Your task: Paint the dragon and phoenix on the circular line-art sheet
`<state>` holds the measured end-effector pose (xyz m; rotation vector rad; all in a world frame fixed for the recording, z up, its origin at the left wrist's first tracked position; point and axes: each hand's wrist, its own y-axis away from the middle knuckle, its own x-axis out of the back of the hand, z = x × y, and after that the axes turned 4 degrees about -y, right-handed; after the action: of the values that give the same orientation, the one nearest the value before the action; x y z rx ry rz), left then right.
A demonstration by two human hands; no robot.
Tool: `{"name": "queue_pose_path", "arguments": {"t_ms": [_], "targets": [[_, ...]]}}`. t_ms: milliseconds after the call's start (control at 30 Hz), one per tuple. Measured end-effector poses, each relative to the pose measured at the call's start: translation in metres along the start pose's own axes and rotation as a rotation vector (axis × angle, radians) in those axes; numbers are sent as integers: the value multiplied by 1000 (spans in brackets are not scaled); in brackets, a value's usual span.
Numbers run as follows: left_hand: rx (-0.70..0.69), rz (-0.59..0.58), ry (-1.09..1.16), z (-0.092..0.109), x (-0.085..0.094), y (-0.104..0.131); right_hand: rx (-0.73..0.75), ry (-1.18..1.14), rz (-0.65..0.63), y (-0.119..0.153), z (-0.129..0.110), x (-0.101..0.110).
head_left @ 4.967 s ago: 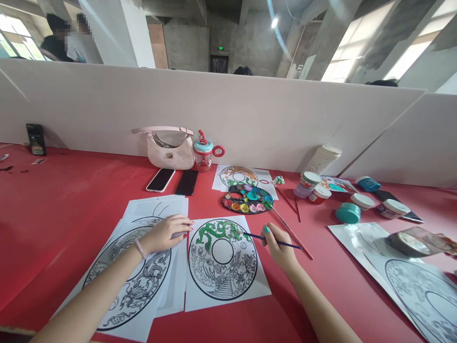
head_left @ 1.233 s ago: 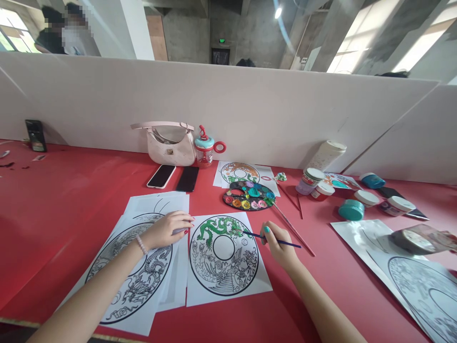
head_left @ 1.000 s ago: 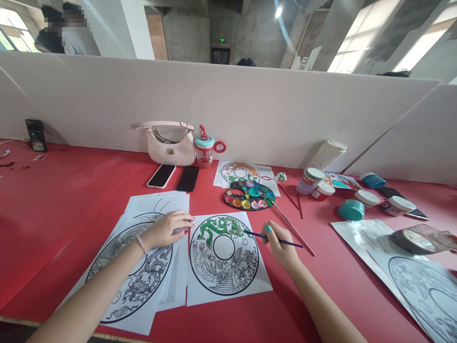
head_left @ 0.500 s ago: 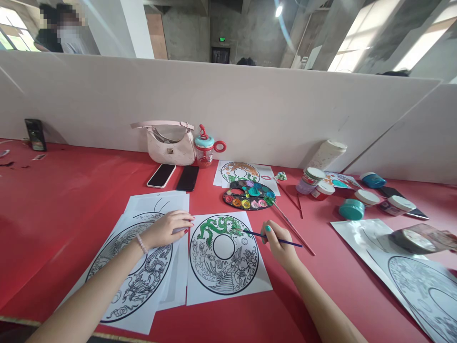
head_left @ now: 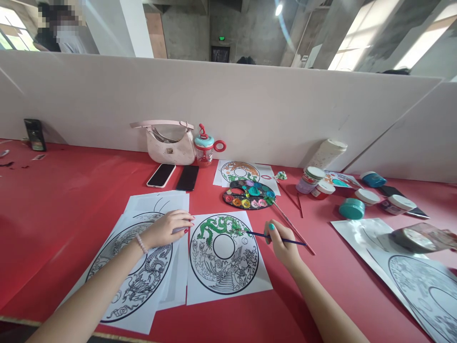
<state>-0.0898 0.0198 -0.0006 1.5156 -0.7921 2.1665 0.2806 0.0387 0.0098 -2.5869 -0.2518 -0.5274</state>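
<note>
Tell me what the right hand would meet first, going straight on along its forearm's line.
Probably the paint palette, ahead and slightly left of the right hand, though depth is unclear and the hand might pass above it.

The left hand (head_left: 174,228) and its forearm hide much of the sheet (head_left: 150,290) beneath, and the right hand (head_left: 283,243) covers the middle of the brush (head_left: 257,234); I can't tell if its tip meets the paper. The palette (head_left: 249,196) blocks the lower part of a coloured drawing (head_left: 246,166). At far right, another person's hand (head_left: 451,239) is cut off and blurred. Lettering on the paint jars (head_left: 398,205) is too small to read.
</note>
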Motion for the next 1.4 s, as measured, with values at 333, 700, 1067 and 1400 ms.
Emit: {"name": "queue_pose_path", "arguments": {"t_ms": [333,700,1067,1400], "targets": [[1,9,12,1,1,-1,6,-22,-31,0,-2,-2],[5,-9,-3,-1,0,1,-4,-16,-3,0,0,0],[1,-8,-3,-1,-1,0,23,-16,-52,1,-1,-5],[-9,-3,-4,-1,-1,0,3,-3,-16,3,3,-3]]}}
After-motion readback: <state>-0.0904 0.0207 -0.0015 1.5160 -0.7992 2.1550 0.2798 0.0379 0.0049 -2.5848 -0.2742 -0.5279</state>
